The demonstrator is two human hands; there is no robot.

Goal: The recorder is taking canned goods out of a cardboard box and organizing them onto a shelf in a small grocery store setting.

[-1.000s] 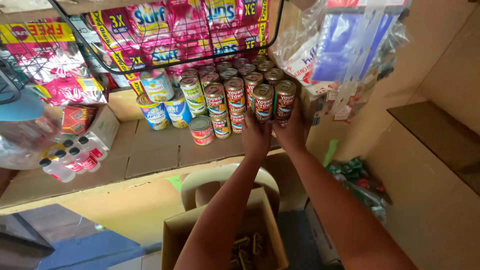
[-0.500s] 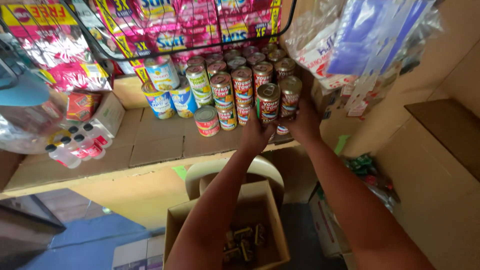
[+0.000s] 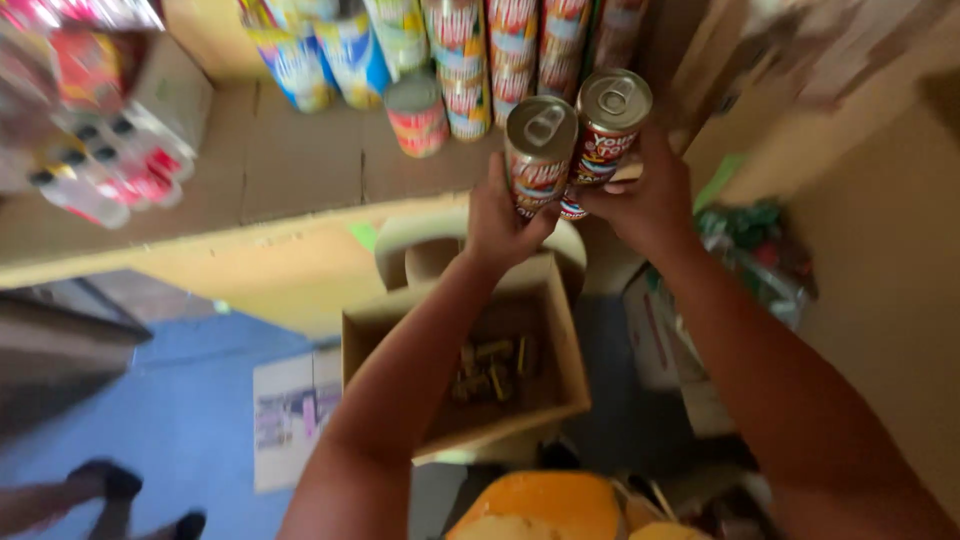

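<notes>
My left hand (image 3: 502,222) grips a red-labelled tin can (image 3: 538,150) with a pull-ring lid, held upright just off the shelf's front edge. My right hand (image 3: 645,195) holds a second, matching can (image 3: 608,125) right beside it, the two cans touching. Both are lifted clear of the rows of similar stacked cans (image 3: 480,50) at the back of the wooden shelf (image 3: 300,170). Below my arms sits an open cardboard box (image 3: 560,340) with several small cans lying in its bottom.
Small bottles with dark caps (image 3: 100,170) lie at the shelf's left. A pale plastic chair (image 3: 420,245) stands under the box. A blue floor (image 3: 150,430), another person's feet (image 3: 110,495) at the lower left, packaged goods (image 3: 760,250) at right.
Both hands have drawn back from the stacked rows toward me, each with a can, and the view has tilted downward, showing more floor and box.
</notes>
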